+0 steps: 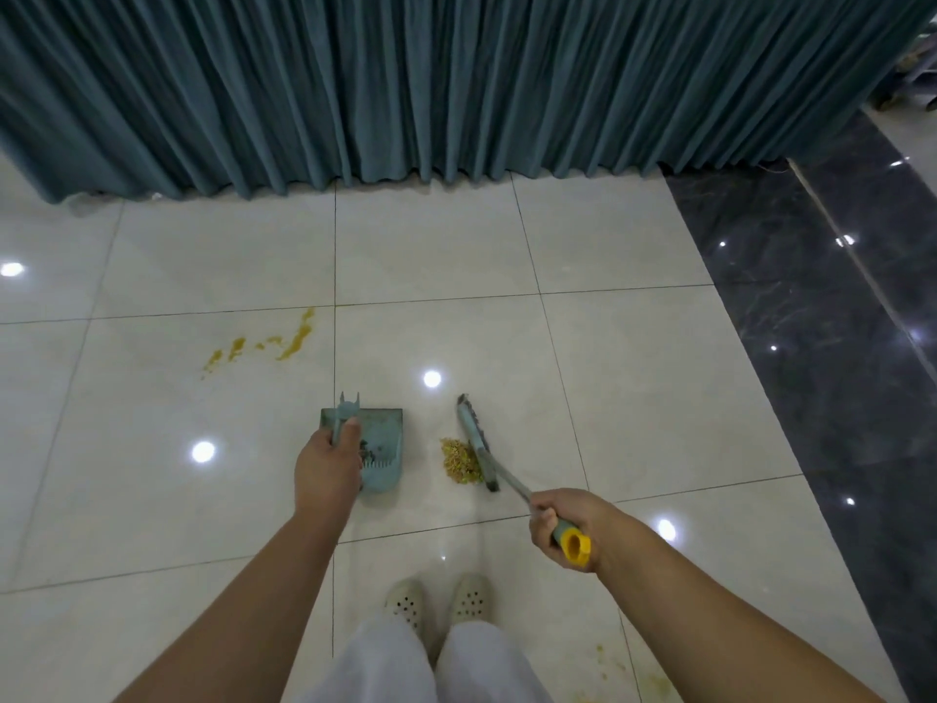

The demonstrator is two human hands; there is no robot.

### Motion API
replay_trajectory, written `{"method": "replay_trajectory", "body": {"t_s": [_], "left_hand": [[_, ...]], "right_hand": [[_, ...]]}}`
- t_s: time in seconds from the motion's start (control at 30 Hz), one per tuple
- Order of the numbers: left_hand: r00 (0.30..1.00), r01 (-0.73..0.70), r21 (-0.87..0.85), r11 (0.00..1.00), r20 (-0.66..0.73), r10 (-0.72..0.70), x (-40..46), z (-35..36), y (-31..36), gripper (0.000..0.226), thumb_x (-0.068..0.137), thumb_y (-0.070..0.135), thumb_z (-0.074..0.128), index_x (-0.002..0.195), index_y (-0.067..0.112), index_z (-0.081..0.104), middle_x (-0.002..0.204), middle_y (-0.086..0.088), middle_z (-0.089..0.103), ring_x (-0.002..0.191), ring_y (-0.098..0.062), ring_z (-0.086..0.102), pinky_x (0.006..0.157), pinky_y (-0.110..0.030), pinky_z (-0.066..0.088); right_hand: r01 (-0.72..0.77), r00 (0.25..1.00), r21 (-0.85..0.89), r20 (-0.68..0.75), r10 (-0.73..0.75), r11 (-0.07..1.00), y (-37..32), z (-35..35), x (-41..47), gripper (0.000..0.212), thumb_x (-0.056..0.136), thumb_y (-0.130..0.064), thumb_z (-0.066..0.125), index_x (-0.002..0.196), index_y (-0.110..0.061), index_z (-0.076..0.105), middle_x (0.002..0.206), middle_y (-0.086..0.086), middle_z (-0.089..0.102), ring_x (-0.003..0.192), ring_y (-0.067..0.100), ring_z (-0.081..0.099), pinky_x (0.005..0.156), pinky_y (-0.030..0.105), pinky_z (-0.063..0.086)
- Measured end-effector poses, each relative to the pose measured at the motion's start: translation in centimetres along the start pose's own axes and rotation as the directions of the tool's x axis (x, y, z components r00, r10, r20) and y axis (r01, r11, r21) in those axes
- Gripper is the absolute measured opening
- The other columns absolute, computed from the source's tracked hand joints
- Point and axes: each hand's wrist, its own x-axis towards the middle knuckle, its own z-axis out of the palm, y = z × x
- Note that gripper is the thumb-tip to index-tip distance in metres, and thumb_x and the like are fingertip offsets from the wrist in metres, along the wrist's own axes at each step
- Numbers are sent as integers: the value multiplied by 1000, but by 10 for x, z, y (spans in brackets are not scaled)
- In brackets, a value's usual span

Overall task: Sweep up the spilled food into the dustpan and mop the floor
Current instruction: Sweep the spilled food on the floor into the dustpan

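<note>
The spilled food [460, 460] sits heaped on the pale floor [634, 372], touching the broom [476, 441] head, just beside the dustpan [381, 451]. The right hand [565, 525] grips the broom handle; the left hand [327, 461] holds the dustpan's upright handle. A short, low stroke leftward should carry it in. The pan's contents are hard to make out, and yellow smears [263, 345] await the mop.

Glossy tile floor [634, 347] carries dustpan [383, 451], broom head [476, 438], food pile [460, 460], yellow smears [263, 345].
</note>
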Motion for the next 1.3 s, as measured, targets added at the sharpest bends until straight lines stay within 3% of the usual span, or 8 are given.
{"method": "replay_trajectory", "body": {"t_s": [0.2,0.27,0.4,0.5,0.67,0.87,1.1,1.3], "left_hand": [[998,31,-37,999,-53,-33,-9,15,4,34,96,35,47,68,16,47,61,0,52,55,-16,48,50,-25,40],[995,47,-13,999,-83,-48,-10,16,6,35,96,38,46,73,12,50,63,-2,52,55,-17,48,49,-25,39],[988,76,-39,996,-131,-81,-8,11,3,38,95,41,45,77,9,53,65,-2,54,52,-14,48,47,-24,39],[980,97,-57,994,-167,-105,-3,8,5,40,94,41,45,82,5,56,68,-6,55,54,-16,48,49,-25,39],[960,135,-101,986,-233,-155,-1,13,13,40,95,43,45,86,5,55,68,-4,55,55,-16,51,46,-24,36],[947,121,-91,988,-288,-142,1,8,23,40,95,43,43,79,8,53,64,-3,54,58,-19,53,50,-26,36],[957,49,-61,997,-284,-65,15,-21,32,41,96,43,43,77,7,51,67,-4,54,68,-26,55,67,-32,44],[966,34,-27,999,-256,-40,44,-66,32,40,97,41,42,86,4,54,80,-12,55,74,-27,54,69,-36,44]], "right_hand": [[43,994,-313,-84,-72,949,-27,3,-4,13,97,-9,49,85,-4,47,38,4,40,21,10,34,28,10,34],[69,986,-454,-104,-130,888,-41,3,2,3,97,-8,49,95,-6,49,44,5,42,22,10,36,31,11,35],[52,971,-681,-136,-196,730,-65,-4,20,14,97,-8,48,111,-10,46,60,6,43,38,10,38,34,12,36],[8,976,-726,-143,-163,688,-71,-8,27,15,96,-9,49,111,-12,47,60,6,44,44,10,37,35,13,36],[-34,987,-771,-126,-101,636,-73,-16,10,25,96,-8,48,121,-11,51,58,5,42,28,8,38,34,12,35],[32,969,-882,-87,-230,470,-67,-17,-7,41,95,-6,44,136,-15,45,63,6,40,41,9,36,38,13,34],[80,984,-798,-33,-176,597,-40,13,-11,36,93,-6,48,123,-26,44,60,5,44,34,7,39,38,13,36],[-65,996,-448,25,85,892,-9,75,-15,9,95,-11,49,87,-10,48,45,3,41,28,9,36,28,11,33]]}}
